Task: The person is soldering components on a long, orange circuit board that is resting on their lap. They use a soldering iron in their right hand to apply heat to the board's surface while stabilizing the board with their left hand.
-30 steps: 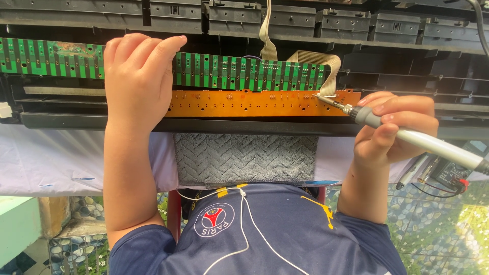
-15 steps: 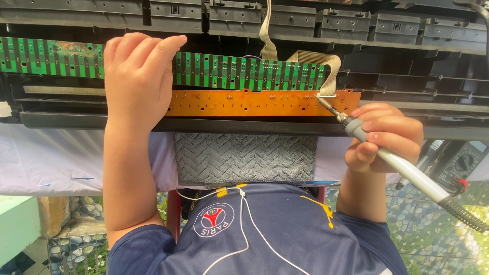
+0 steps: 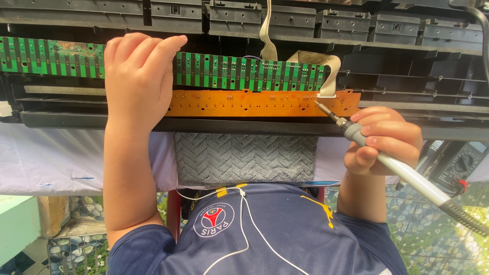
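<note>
- two bare hands are in view. the left hand (image 3: 138,84) lies flat, fingers pressed together, palm down on the long green circuit board with dark stripes (image 3: 244,72), covering part of it and the left end of the orange board below.
- the right hand (image 3: 383,140) is curled in a pen-like grip round one grey-handled soldering iron (image 3: 407,175); its thin metal tip (image 3: 322,109) touches, or sits just above, the right end of the narrow orange circuit board (image 3: 254,103); from this angle i cannot tell which.
- two boards, green above orange, lie edge to edge inside one open black plastic casing (image 3: 305,20) with a row of moulded compartments along the top.
- two pale flat ribbon cables: one (image 3: 266,35) rises from the green board's middle, the other (image 3: 326,66) loops down to a white connector on the orange board, just beside the tip.
- one grey towel with a chevron weave (image 3: 244,158) hangs under the casing's front edge, over a white cloth (image 3: 51,158).
- one dark meter with a round dial (image 3: 456,163) sits at the right, partly hidden behind the iron.
- a round red-and-white badge (image 3: 213,220) sits on the person's navy shirt, with a thin white cord across it.
</note>
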